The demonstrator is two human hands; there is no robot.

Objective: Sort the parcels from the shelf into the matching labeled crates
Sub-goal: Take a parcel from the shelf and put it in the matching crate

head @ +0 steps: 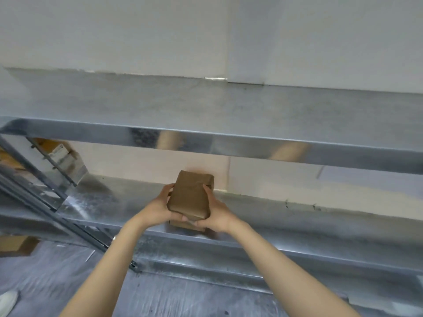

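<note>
- Grey galvanised metal shelf rack (pixel 251 104) filled the view, two levels visible, backed by a white wall (pixel 137 30).
- Brown paper-wrapped rectangular parcel (pixel 188 197) was at the lower level's front edge, its long side pointing away from the person. Couldn't tell if it was resting or lifted.
- Left hand (pixel 158 208) gripped the parcel's left side, fingers curled round it, thumb at the near corner.
- Right hand (pixel 217 213) gripped the right side likewise.
- White shoe (pixel 8 300) was on the floor, bottom-left.
</note>
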